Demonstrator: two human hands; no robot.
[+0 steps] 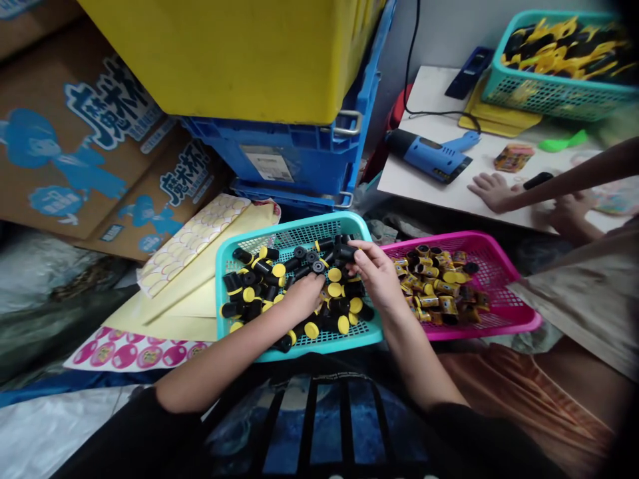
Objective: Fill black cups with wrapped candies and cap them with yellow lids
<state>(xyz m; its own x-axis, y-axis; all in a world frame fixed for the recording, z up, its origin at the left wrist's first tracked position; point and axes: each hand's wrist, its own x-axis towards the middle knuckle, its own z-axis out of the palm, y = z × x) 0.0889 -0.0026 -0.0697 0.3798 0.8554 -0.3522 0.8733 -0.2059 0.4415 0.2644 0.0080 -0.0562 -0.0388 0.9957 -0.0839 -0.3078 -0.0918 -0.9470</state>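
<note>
"The right hand (377,271)?"
"Grip narrowed, pinching a black cylinder (346,253) over the turquoise basket (294,229), far right side; forearm slanting in from near right."
"And the left hand (302,297)?"
"Palm down among yellow-capped pieces (262,267); fingertips hidden; I can't tell its grip."

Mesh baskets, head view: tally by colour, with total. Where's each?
Teal: 2 (near basket with black cylinders, left hand reaching in, right hand at its right side; far basket on the white table)
Pink: 1 (pink basket, right of the near one)
Total: 3
</note>
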